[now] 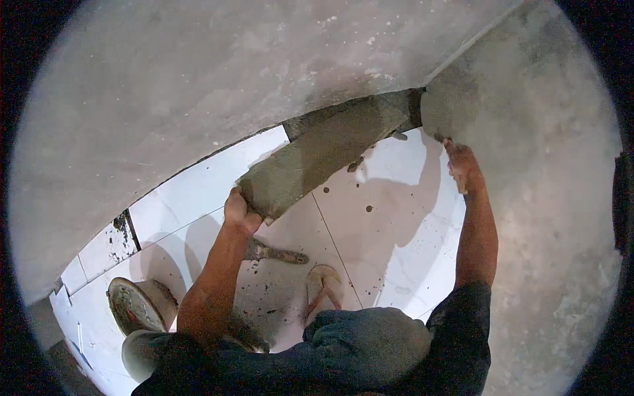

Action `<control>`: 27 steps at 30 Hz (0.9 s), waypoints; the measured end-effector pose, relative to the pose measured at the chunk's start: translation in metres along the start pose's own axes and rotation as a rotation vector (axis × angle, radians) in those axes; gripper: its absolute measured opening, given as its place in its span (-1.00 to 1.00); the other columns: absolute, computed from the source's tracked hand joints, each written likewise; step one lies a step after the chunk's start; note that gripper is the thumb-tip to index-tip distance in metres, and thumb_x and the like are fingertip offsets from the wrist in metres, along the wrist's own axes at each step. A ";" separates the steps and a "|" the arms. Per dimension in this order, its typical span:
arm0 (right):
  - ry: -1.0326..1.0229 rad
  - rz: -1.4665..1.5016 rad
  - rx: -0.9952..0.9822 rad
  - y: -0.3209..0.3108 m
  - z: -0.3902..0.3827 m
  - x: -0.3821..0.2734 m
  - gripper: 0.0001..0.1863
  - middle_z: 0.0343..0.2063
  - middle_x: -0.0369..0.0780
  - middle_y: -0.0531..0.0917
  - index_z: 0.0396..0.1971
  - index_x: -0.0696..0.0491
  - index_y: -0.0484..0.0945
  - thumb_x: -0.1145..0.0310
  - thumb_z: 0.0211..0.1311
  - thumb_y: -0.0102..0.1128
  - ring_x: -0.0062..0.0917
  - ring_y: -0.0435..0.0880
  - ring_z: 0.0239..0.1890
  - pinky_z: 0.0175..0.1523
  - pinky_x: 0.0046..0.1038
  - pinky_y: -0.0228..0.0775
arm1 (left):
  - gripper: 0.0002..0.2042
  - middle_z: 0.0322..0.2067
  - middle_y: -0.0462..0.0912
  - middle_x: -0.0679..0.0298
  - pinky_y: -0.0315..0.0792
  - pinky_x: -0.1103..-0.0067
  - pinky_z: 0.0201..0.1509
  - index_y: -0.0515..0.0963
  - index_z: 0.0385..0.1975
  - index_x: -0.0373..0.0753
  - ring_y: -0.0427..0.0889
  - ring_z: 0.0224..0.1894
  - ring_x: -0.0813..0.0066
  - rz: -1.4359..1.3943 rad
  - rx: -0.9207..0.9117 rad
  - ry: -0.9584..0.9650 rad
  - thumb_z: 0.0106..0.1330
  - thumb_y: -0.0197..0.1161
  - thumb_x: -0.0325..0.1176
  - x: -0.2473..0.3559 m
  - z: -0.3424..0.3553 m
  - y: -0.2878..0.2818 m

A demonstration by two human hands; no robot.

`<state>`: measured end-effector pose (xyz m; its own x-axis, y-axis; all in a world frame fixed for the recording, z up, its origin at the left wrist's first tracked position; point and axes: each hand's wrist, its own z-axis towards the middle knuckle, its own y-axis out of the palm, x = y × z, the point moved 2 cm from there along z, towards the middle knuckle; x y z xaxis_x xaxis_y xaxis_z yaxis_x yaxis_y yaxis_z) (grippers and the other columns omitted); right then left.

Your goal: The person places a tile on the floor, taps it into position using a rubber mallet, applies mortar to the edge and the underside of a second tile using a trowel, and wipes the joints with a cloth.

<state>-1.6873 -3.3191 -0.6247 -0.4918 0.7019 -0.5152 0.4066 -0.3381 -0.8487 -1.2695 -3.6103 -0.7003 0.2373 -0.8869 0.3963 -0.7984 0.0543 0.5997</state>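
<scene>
My left hand (242, 213) grips the near left corner of a long slab-like tile (310, 158), its upper face coated in wet grey mortar. The tile slants over the white floor, its far end near the wall corner. My right hand (461, 162), beside the right wall, is closed round a tool's pale handle (461, 183); its working end blends into the grey wall and cannot be made out clearly. On the floor by my left wrist lies a mortar-smeared hand tool (284, 255) with a long grip, its other end hidden behind my forearm.
Bare grey walls (198, 86) rise ahead and to the right (548, 198). Along their foot runs a dark untiled gap (415, 105). White floor tiles (211, 165) carry mortar splashes (355, 164). A mortar-stained bucket (152, 297) stands at the left. My sandalled foot (323, 287) is below.
</scene>
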 end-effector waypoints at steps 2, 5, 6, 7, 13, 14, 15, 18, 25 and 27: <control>0.567 0.347 -0.060 0.004 -0.016 -0.027 -0.55 -0.54 -0.16 0.52 -0.38 0.23 0.48 0.05 0.27 0.01 -0.47 0.50 -0.62 -0.51 -0.46 0.35 | -0.57 0.07 0.42 0.06 0.27 0.24 0.23 0.28 0.12 -0.29 0.41 0.11 0.18 -0.080 0.047 -0.005 0.42 -0.43 -0.25 -0.002 0.000 0.010; 0.235 0.224 0.049 0.012 -0.032 -0.040 -0.57 -0.51 -0.24 0.50 -0.22 0.18 0.51 0.06 0.30 -0.04 -0.58 0.47 -0.49 -0.39 -0.51 0.34 | -0.55 0.07 0.41 0.06 0.29 0.17 0.20 0.27 0.13 -0.27 0.41 0.13 0.16 0.084 -0.243 0.088 0.42 -0.36 -0.14 0.003 0.015 -0.019; 0.206 0.307 0.080 0.021 -0.046 -0.042 -0.58 -0.52 -0.25 0.48 -0.20 0.17 0.51 0.07 0.31 -0.07 -0.58 0.45 -0.48 -0.37 -0.50 0.34 | -0.56 0.05 0.43 0.09 0.31 0.22 0.19 0.30 0.11 -0.28 0.43 0.10 0.19 0.209 -0.303 0.223 0.39 -0.27 -0.13 0.008 0.004 -0.005; 0.167 0.130 0.067 0.024 -0.067 -0.068 -0.52 -0.45 -0.22 0.47 -0.17 0.19 0.50 0.03 0.30 -0.11 -0.51 0.42 -0.45 -0.30 -0.44 0.32 | -0.56 0.04 0.45 0.12 0.32 0.26 0.18 0.32 0.09 -0.28 0.45 0.08 0.22 0.331 -0.344 0.364 0.36 -0.17 -0.12 0.012 -0.009 0.008; -0.191 0.319 -0.609 0.047 -0.135 -0.285 -0.77 -0.58 -0.23 0.48 -0.14 0.11 0.44 0.36 0.26 0.01 -0.63 0.48 -0.62 -0.57 -0.57 0.33 | -0.58 0.00 0.47 0.12 0.35 0.26 0.14 0.32 0.08 -0.28 0.47 0.04 0.22 0.177 -0.187 0.213 0.38 -0.20 -0.12 0.015 -0.054 -0.002; -0.175 0.357 -0.763 0.055 -0.135 -0.314 -0.73 -0.54 -0.13 0.49 -0.18 0.14 0.44 0.30 0.19 0.09 -0.48 0.51 -0.63 -0.53 -0.47 0.35 | -0.58 0.00 0.47 0.12 0.36 0.26 0.14 0.31 0.08 -0.27 0.48 0.04 0.23 0.133 -0.182 0.194 0.38 -0.21 -0.12 0.016 -0.060 -0.005; -0.776 0.077 -0.619 0.073 -0.133 -0.347 -0.69 -0.54 -0.10 0.50 -0.21 0.16 0.43 0.24 0.16 0.12 -0.38 0.51 -0.61 -0.48 -0.40 0.36 | -0.58 -0.01 0.47 0.12 0.36 0.26 0.13 0.31 0.07 -0.27 0.48 0.03 0.23 0.106 -0.174 0.194 0.38 -0.21 -0.12 0.022 -0.066 -0.011; -0.824 0.043 -1.002 0.130 -0.176 -0.490 -0.59 -0.50 -0.01 0.54 -0.33 0.20 0.42 0.10 0.12 0.15 -0.15 0.54 -0.50 -0.31 -0.25 0.37 | -0.59 -0.02 0.48 0.12 0.37 0.26 0.11 0.31 0.07 -0.27 0.49 0.01 0.23 0.036 -0.128 0.192 0.39 -0.23 -0.13 0.025 -0.080 -0.033; -1.235 -0.269 -1.392 0.306 -0.259 -0.643 -0.62 -0.51 -0.15 0.62 -0.41 0.08 0.57 0.03 0.11 0.06 -0.39 0.58 -0.48 -0.31 -0.27 0.40 | -0.59 -0.06 0.50 0.13 0.41 0.26 0.07 0.31 0.05 -0.27 0.52 -0.03 0.24 -0.034 -0.189 0.102 0.40 -0.27 -0.13 0.019 -0.049 -0.016; -1.770 -0.434 -1.319 0.353 -0.299 -0.648 -0.60 -0.46 -0.07 0.64 -0.45 0.09 0.61 0.03 0.12 0.04 -0.30 0.60 -0.43 -0.29 -0.26 0.44 | -0.60 -0.08 0.51 0.13 0.42 0.26 0.06 0.31 0.04 -0.26 0.53 -0.04 0.24 -0.067 -0.172 0.071 0.41 -0.29 -0.13 0.014 -0.033 -0.024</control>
<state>-0.9946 -3.7055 -0.5551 -0.3354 -0.7505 -0.5695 -0.1273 0.6351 -0.7619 -1.2292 -3.6091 -0.6860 0.3304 -0.8568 0.3958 -0.6742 0.0792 0.7343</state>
